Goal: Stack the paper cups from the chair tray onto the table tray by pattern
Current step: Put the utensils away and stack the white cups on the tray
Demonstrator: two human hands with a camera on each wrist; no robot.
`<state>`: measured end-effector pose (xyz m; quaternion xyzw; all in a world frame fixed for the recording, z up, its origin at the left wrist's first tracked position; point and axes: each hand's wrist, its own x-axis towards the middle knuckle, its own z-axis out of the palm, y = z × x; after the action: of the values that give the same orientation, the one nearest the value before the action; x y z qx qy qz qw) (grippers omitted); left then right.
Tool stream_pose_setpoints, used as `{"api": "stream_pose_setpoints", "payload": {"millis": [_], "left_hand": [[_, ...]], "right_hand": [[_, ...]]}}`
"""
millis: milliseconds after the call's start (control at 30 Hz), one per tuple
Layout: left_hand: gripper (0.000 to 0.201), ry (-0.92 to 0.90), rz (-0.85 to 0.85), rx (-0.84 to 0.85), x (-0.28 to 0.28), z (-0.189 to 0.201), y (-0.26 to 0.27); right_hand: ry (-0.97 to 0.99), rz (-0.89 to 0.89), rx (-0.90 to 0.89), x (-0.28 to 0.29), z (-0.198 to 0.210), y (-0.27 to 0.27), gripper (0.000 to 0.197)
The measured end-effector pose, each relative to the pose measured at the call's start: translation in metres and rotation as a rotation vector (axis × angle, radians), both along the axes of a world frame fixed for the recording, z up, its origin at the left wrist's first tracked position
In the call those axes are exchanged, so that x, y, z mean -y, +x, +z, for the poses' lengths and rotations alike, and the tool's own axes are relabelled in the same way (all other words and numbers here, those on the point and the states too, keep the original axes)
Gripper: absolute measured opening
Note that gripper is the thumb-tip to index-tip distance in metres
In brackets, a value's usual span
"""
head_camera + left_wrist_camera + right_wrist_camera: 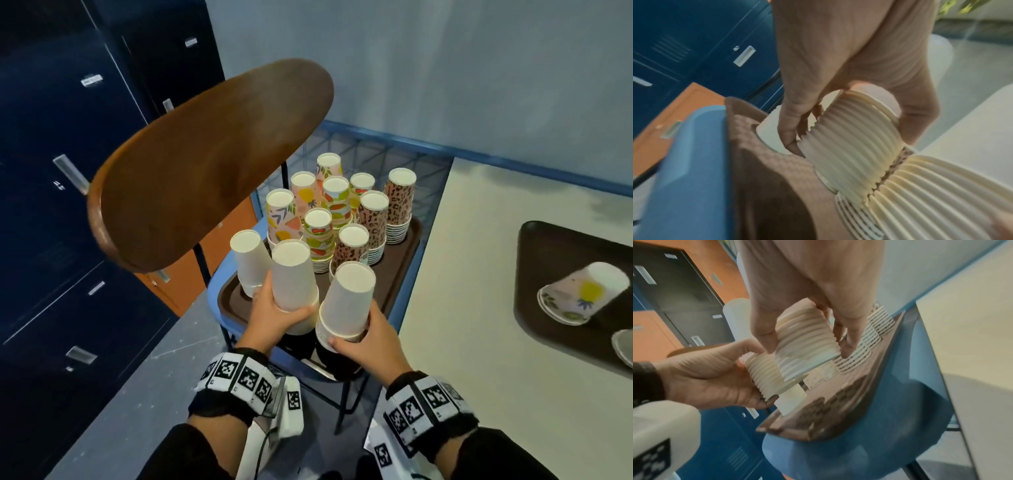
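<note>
On the blue chair, a brown chair tray (230, 301) holds upside-down cup stacks: fruit-patterned (318, 236), leopard-patterned (399, 202) and a plain white stack (248, 262). My left hand (277, 311) grips a second plain white stack (293, 274) near its rims, at the tray's front. My right hand (363, 337) grips a third white stack (346, 301) beside it. Both held stacks tilt, as the left wrist view of the left stack (855, 146) and the right wrist view of the right stack (807, 344) show. The brown table tray (548, 246) at right holds a fruit-patterned stack (582, 294) on its side.
The chair's wooden backrest (205, 161) looms left of the cups. Dark blue lockers (51, 171) stand at far left. The pale table (479, 308) runs along the chair's right side. Another cup (623, 346) lies at the table tray's near right edge.
</note>
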<state>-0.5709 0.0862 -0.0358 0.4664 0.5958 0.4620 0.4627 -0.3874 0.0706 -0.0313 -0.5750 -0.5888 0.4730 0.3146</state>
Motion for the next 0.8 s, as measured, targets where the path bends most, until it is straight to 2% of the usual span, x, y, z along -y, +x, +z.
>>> {"api": "stream_pose_setpoints", "payload": {"millis": [167, 233, 333, 400, 500, 600, 667, 800], "left_hand": [[0.082, 0.041, -0.084, 0.095, 0.001, 0.029, 0.024], [0.078, 0.065, -0.120, 0.088, -0.002, 0.039, 0.040], [0.083, 0.095, -0.223, 0.058, -0.006, 0.055, 0.071], [0.071, 0.086, -0.277, 0.083, -0.007, 0.067, 0.096], [0.066, 0.079, -0.370, 0.102, -0.009, 0.081, 0.140], [0.086, 0.079, -0.417, 0.152, -0.011, 0.089, 0.191], [0.090, 0.077, -0.448, 0.167, -0.011, 0.094, 0.231], [0.078, 0.093, -0.517, 0.137, -0.009, 0.101, 0.317]], "right_hand": [[0.016, -0.118, -0.034, 0.018, 0.025, 0.031, 0.067], [0.035, -0.167, -0.055, 0.025, 0.034, 0.049, 0.066], [0.054, -0.238, -0.070, 0.036, 0.051, 0.081, 0.065], [0.062, -0.287, -0.088, 0.042, 0.060, 0.106, 0.063], [0.082, -0.382, -0.121, 0.052, 0.070, 0.151, 0.060], [0.117, -0.470, -0.118, 0.063, 0.076, 0.202, 0.063], [0.137, -0.513, -0.092, 0.072, 0.080, 0.239, 0.060], [0.169, -0.589, -0.062, 0.090, 0.085, 0.313, 0.060]]}}
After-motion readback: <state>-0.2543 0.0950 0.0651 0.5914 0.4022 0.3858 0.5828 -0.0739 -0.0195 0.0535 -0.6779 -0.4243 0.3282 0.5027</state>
